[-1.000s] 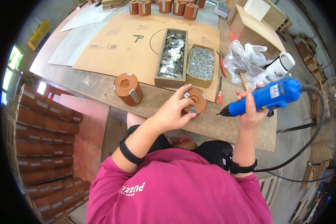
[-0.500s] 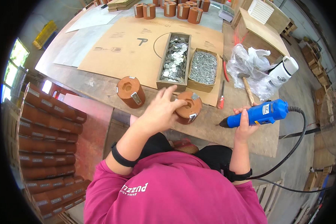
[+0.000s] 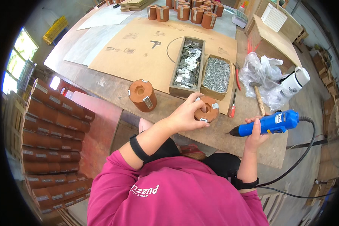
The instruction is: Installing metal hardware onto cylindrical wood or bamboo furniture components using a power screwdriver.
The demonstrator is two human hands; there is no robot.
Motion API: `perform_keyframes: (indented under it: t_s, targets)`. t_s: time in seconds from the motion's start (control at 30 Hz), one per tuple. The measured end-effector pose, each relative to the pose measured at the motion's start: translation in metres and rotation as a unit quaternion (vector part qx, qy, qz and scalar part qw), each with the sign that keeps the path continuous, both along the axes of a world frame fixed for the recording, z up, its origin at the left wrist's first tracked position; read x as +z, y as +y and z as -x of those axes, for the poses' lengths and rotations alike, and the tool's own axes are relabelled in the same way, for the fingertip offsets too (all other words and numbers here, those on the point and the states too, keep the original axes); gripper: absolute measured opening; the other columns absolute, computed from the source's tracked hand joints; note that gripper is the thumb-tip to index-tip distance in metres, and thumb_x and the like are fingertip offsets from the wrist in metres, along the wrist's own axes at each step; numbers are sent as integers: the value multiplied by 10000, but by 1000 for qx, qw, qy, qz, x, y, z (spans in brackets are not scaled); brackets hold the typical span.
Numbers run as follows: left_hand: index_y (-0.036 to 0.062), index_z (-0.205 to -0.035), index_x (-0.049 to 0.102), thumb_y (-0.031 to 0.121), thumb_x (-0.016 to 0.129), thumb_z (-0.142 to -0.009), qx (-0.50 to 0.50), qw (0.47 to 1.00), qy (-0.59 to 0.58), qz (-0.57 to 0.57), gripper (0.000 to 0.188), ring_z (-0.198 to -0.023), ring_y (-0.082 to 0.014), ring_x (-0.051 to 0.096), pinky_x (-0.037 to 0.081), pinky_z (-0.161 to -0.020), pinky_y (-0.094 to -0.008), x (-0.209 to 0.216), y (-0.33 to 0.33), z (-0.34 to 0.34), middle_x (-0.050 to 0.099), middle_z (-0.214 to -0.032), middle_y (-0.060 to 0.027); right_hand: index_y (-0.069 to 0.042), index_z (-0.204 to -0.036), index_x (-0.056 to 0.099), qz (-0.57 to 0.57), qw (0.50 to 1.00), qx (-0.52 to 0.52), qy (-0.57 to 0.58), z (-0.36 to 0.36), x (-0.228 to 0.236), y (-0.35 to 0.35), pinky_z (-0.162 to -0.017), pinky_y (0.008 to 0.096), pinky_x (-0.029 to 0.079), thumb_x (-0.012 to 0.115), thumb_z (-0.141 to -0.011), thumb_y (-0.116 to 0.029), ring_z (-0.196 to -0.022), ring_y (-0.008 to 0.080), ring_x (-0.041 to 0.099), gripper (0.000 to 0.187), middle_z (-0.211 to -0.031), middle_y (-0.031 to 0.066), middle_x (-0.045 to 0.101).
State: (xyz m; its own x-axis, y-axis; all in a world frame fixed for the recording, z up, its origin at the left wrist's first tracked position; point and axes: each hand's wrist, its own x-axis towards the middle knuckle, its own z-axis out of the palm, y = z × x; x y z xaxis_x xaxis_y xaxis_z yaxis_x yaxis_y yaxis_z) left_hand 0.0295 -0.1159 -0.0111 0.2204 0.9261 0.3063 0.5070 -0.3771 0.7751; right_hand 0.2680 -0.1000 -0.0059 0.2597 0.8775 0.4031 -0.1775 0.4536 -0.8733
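Observation:
My left hand grips a short brown cylinder, with fingers over its top near the centre hole and thumb at its near side. Small metal plates are fixed around its edge. In my right hand is a blue electric screwdriver, its black tip pointing left toward the cylinder but apart from it. To the left, another brown cylinder with similar metal plates stands upright on the table. Just beyond my left hand are a long wooden tray of metal plates and a cardboard box of screws.
Right of the box lie red-handled pliers, a red-handled screwdriver and a hammer. A plastic bag and white bottle sit behind. Rows of brown cylinders stack at left; others stand at the far edge.
The whole view has shifted, so table things appear further right. My left fingers, spread over the cylinder before, have closed around it. The electric screwdriver stays in my right hand.

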Motion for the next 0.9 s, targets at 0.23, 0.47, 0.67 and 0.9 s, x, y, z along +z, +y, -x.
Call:
perform_keyframes:
  t_s: [0.23, 0.47, 0.67, 0.9]
  targets:
    - [46, -912, 500, 285, 681, -682, 130, 988, -23, -85, 378, -822, -279, 510, 440, -708, -358, 14, 49, 23, 491, -921, -133, 17, -1159, 300, 7, 1000, 1, 21, -3, -2, 2, -645, 357, 501, 518, -777, -11, -669, 165, 537, 441, -804, 97, 493]
    - [122, -859, 651, 210, 654, -661, 199, 867, 437, 130, 217, -906, -254, 561, 432, -753, -367, 14, 110, 31, 612, -889, -91, -5, -1160, 297, -17, 1000, 5, 13, 0, -6, -6, -631, 371, 492, 496, -800, -51, -657, 177, 527, 414, -762, 91, 490]
    - [188, -855, 661, 188, 637, -652, 242, 873, 404, 125, 205, -927, -225, 558, 401, -799, -369, 1, 111, 32, 620, -897, -55, -9, -1166, 295, -10, 1000, -2, 10, 3, -2, -10, -631, 367, 492, 488, -803, -31, -665, 177, 531, 412, -782, 92, 491]
    - [150, -760, 622, 161, 612, -659, 245, 893, 360, 112, 102, -847, -217, 581, 384, -776, -367, 7, 101, 34, 629, -784, -42, 5, -1168, 304, -21, 1000, 12, 10, 8, -2, -7, -621, 358, 494, 491, -806, -26, -662, 171, 535, 409, -785, 90, 494]
